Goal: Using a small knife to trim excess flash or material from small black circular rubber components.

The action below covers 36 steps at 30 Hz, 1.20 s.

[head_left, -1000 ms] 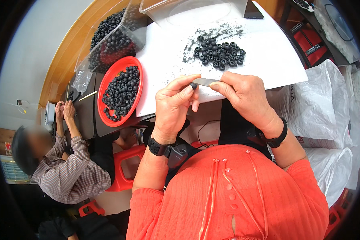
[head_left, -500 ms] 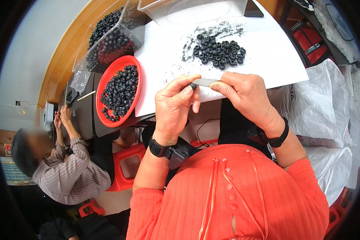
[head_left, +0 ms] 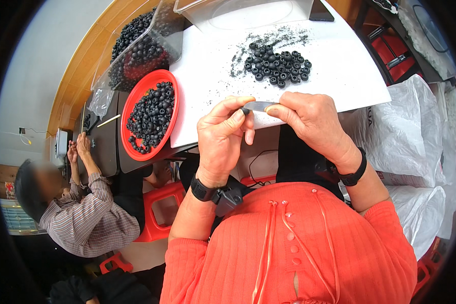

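Observation:
Between thumb and forefinger, my left hand (head_left: pixel 222 133) pinches a small black bead (head_left: pixel 245 110). My right hand (head_left: pixel 311 121) grips a short silvery knife blade (head_left: pixel 259 106), its tip meeting the bead. Both hands hover over the near edge of a white board (head_left: pixel 202 76). Beyond them lies a pile of black round beads with holes (head_left: pixel 278 66), with dark shavings (head_left: pixel 278 36) scattered around it. To the left, a red plate (head_left: pixel 128 126) holds many more black beads.
Behind the red plate stands a clear plastic bin (head_left: pixel 175 43) full of black beads; another clear container (head_left: pixel 248 20) is at the back. A dark phone-like slab (head_left: pixel 321 11) lies far right. White plastic bags (head_left: pixel 395 131) crowd my right. A co-worker in a striped shirt (head_left: pixel 88 218) sits left.
The blade has tilted slightly against the bead, and my left wrist has shifted a little. Both hands keep their grips; the bead pile and red plate look the same.

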Available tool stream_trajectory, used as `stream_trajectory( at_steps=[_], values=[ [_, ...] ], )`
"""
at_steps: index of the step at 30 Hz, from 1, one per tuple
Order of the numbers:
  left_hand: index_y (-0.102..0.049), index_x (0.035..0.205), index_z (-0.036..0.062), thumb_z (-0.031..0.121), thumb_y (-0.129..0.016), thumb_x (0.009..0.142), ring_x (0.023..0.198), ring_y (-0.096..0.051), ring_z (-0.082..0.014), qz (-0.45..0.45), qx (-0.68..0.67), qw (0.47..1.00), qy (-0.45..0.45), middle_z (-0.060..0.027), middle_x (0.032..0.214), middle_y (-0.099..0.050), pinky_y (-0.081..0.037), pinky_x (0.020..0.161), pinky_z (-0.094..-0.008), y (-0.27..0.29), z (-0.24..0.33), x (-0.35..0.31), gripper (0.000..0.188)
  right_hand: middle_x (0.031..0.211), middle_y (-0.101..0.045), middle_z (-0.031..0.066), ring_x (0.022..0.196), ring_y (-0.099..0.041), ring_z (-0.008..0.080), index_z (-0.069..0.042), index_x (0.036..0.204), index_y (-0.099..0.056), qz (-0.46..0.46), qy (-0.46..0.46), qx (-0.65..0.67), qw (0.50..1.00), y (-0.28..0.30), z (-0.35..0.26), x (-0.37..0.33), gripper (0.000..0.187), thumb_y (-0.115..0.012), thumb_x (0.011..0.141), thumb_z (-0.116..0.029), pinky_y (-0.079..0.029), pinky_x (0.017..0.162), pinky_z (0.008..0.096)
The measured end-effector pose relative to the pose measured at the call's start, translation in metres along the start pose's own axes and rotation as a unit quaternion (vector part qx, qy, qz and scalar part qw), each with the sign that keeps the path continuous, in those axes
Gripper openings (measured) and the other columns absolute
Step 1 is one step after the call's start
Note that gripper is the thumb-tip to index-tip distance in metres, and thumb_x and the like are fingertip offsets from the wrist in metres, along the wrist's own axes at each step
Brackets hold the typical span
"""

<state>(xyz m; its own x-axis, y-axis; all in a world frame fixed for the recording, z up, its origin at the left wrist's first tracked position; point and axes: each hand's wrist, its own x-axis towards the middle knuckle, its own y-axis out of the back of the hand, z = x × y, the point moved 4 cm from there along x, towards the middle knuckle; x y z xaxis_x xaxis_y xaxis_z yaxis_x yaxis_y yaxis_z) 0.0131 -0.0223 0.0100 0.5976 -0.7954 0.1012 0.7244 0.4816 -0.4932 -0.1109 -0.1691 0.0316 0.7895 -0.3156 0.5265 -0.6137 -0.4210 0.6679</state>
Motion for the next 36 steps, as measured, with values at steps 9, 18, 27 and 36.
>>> stream_trajectory(
  at_steps=[9, 18, 27, 36],
  values=[
    [-0.067, 0.121, -0.0094, 0.006, -0.062, 0.099, 0.072, -0.061, -0.0183, 0.010, -0.016, 1.000, 0.009, -0.0130, 0.092, -0.065, -0.051, 0.059, -0.0280, -0.002, -0.001, -0.002, 0.027, 0.064, -0.062, 0.0093, 0.057, -0.063, 0.0290, -0.009, 0.074, -0.064, -0.002, 0.007, 0.009, 1.000, 0.001, 0.000, -0.001, 0.034, -0.071, 0.093, -0.037, -0.047, 0.051, 0.0389],
    [-0.065, 0.125, -0.0076, 0.006, -0.062, 0.099, 0.068, -0.061, -0.0194, -0.007, -0.021, 1.000, 0.006, -0.0143, 0.090, -0.067, -0.051, 0.061, -0.0291, -0.001, -0.004, 0.000, 0.030, 0.063, -0.061, 0.0102, 0.056, -0.062, 0.0303, -0.009, 0.073, -0.063, -0.008, 0.025, 0.029, 0.999, 0.000, 0.001, -0.001, 0.034, -0.072, 0.093, -0.037, -0.046, 0.051, 0.0394],
    [-0.063, 0.129, -0.0056, 0.008, -0.062, 0.099, 0.069, -0.062, -0.0226, 0.002, -0.041, 0.999, -0.001, -0.0153, 0.096, -0.068, -0.053, 0.060, -0.0297, -0.008, 0.004, 0.002, 0.033, 0.063, -0.058, 0.0130, 0.053, -0.058, 0.0286, -0.006, 0.080, -0.068, 0.004, -0.065, 0.175, 0.982, 0.001, 0.012, -0.004, 0.026, -0.073, 0.094, -0.028, -0.041, 0.050, 0.0375],
    [-0.070, 0.116, -0.0060, -0.001, -0.060, 0.097, 0.070, -0.061, -0.0127, 0.228, 0.294, 0.905, -0.208, -0.0085, 0.088, -0.069, -0.051, 0.056, -0.0269, 0.056, 0.101, -0.016, 0.023, 0.064, -0.051, 0.0061, 0.059, -0.047, 0.0093, 0.000, 0.088, -0.070, 0.028, -0.104, 0.289, 0.951, 0.004, 0.031, -0.015, 0.027, -0.071, 0.098, -0.025, -0.038, 0.054, 0.0282]
  ],
)
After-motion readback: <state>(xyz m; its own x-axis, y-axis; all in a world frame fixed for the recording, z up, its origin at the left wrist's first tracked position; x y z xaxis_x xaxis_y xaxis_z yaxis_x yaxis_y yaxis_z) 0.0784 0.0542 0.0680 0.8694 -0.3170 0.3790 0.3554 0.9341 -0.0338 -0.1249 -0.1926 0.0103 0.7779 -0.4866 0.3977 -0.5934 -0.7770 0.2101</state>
